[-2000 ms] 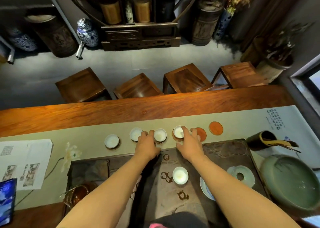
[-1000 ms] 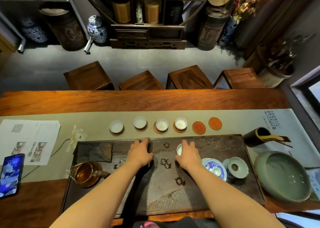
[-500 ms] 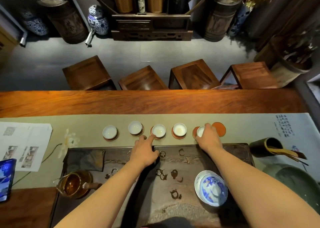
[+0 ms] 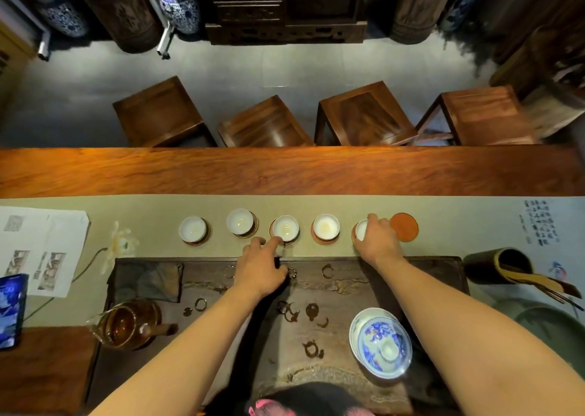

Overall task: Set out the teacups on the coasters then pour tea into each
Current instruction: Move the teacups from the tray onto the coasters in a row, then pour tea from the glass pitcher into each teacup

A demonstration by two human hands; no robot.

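A: The row of teacups is seen on the pale runner [image 4: 152,213] along the bench [image 4: 285,172]. Four white teacups are seated on coasters: the first teacup [image 4: 192,229], the second teacup [image 4: 240,221], the third teacup [image 4: 285,227] and the fourth teacup [image 4: 326,226].

B: And the fifth teacup [image 4: 361,229]?

A: It is gripped by the right hand [image 4: 378,241], fingers curled over its rim, so that only its left edge is shown. Its coaster is almost wholly covered; only a sliver of orange is made out beneath. Whether the cup is fully set down cannot be told.

B: One bare coaster [image 4: 404,226] is noted just beside that hand, to the right, partly overlapped by the knuckles.

A: The left hand [image 4: 262,265] is laid at the far edge of the dark tea tray [image 4: 427,276], its grip loose and holding nothing, the forefinger stretched to the near rim of the third teacup.

B: Contact there?

A: It appears to be touched, though that is hard to confirm. No tea can be made out in the cups. The glass pitcher [image 4: 129,324] of brown tea is stood at the tray's left, well apart from both hands. A blue-and-white gaiwan lid [image 4: 380,343] is seen on the tray under the right forearm. A phone [image 4: 11,311] is cut off at the left edge.
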